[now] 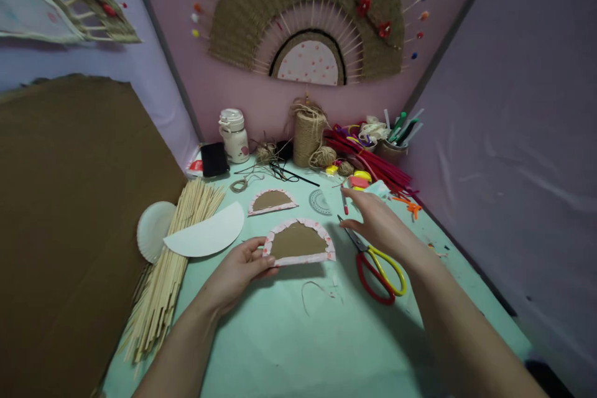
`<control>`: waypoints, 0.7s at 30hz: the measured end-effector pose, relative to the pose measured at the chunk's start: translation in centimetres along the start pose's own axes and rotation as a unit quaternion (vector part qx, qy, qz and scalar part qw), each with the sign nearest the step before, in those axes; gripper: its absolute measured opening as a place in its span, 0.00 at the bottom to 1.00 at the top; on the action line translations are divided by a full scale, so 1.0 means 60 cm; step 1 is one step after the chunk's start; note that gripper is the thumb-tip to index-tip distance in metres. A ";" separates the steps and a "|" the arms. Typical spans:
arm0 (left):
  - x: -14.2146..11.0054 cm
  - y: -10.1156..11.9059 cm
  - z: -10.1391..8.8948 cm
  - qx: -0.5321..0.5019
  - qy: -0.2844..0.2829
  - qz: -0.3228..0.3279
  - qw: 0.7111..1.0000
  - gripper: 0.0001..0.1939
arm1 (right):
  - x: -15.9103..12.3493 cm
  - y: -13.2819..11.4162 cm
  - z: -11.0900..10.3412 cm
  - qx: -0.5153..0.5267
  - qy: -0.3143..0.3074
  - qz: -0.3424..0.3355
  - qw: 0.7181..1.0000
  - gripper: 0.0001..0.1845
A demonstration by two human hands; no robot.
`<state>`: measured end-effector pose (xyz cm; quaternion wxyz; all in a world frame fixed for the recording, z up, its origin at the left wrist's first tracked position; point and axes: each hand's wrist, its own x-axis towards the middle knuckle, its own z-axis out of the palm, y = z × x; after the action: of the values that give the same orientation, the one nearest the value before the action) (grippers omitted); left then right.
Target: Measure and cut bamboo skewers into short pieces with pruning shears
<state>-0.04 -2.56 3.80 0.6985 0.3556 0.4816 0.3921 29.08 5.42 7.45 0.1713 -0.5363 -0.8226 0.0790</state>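
Note:
My left hand (249, 259) pinches the left corner of a cardboard half-circle (301, 241), its edge wrapped in pink-and-white patterned fabric. The piece is tilted slightly above the table. My right hand (368, 214) hovers with thumb and fingers apart, holding nothing that I can see. Close to its fingertips lies a small red-ended pen-like tool (345, 202). Scissors (373, 264) with one red and one yellow handle rest partly beneath my right wrist. A second fabric-edged half-circle (272, 200) lies behind the held one, beside a clear protractor (319, 201).
Bamboo sticks (161, 286), a white paper half-circle (208, 233) and a white paper plate (155, 230) lie at left, beside a large cardboard sheet (69, 230). Along the back stand a white bottle (234, 137), a twine spool (308, 137) and red pipe cleaners (373, 165). A decorated fan (252, 12) hangs above.

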 end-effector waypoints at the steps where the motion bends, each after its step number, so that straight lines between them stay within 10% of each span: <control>1: -0.001 -0.001 0.001 0.002 -0.009 0.004 1.000 0.24 | 0.024 0.004 -0.001 -0.032 -0.038 -0.017 0.999 0.35; 10: 0.010 -0.020 0.008 0.014 -0.032 -0.022 0.999 0.21 | 0.205 0.023 0.071 -0.091 -0.223 -0.114 0.964 0.36; 15: 0.017 -0.025 0.004 0.004 -0.030 -0.034 0.999 0.22 | 0.233 0.030 0.075 -0.106 -0.243 -0.100 0.959 0.38; 21: 0.014 -0.028 0.000 0.020 -0.043 -0.029 0.998 0.23 | 0.194 0.041 0.011 -0.071 -0.190 -0.032 0.979 0.14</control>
<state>0.49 -2.56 2.00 0.7226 0.3714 0.4689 0.3463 26.68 17.06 8.36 -0.0243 -0.4955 -0.8606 0.1151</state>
